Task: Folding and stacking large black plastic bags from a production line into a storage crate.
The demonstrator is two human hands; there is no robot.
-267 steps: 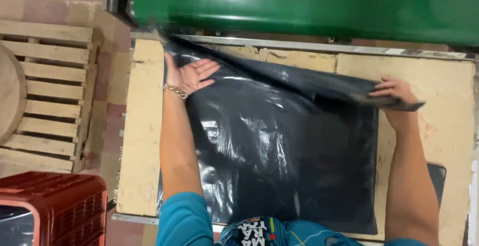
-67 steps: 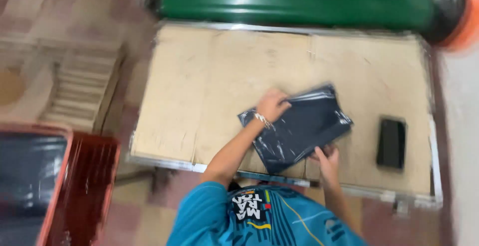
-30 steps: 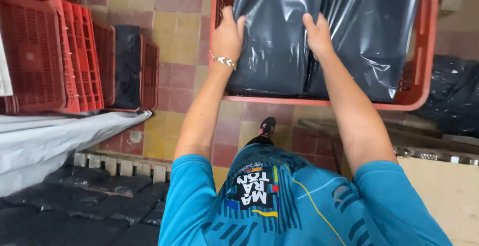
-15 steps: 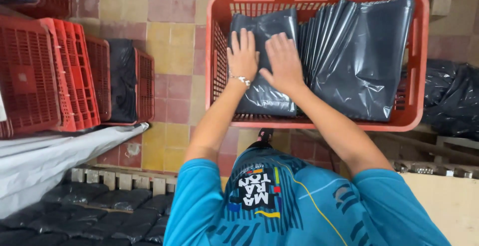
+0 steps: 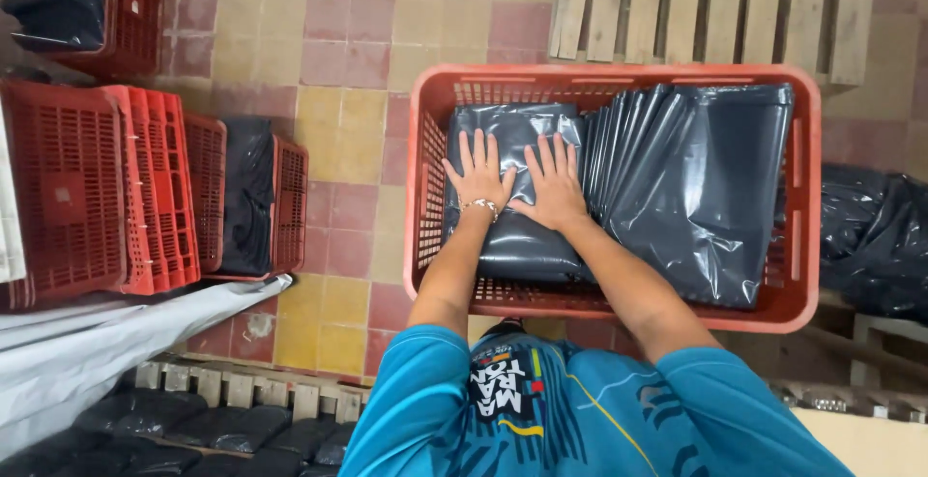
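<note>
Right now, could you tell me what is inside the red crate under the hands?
The red crate holds a flat folded black bag under both hands, plus a leaning row of folded bags. Anything beneath them is covered.

I see dk grey folded bag (image 5: 517, 235), orange-red mesh crate (image 5: 804, 293), red crates (image 5: 97, 197) w/ lattice, pink & yellow checker floor tiles (image 5: 338, 71), teal shirt (image 5: 580, 409).

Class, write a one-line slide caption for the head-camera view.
Left hand and right hand press flat on a folded dark plastic bag inside a red crate.
</note>
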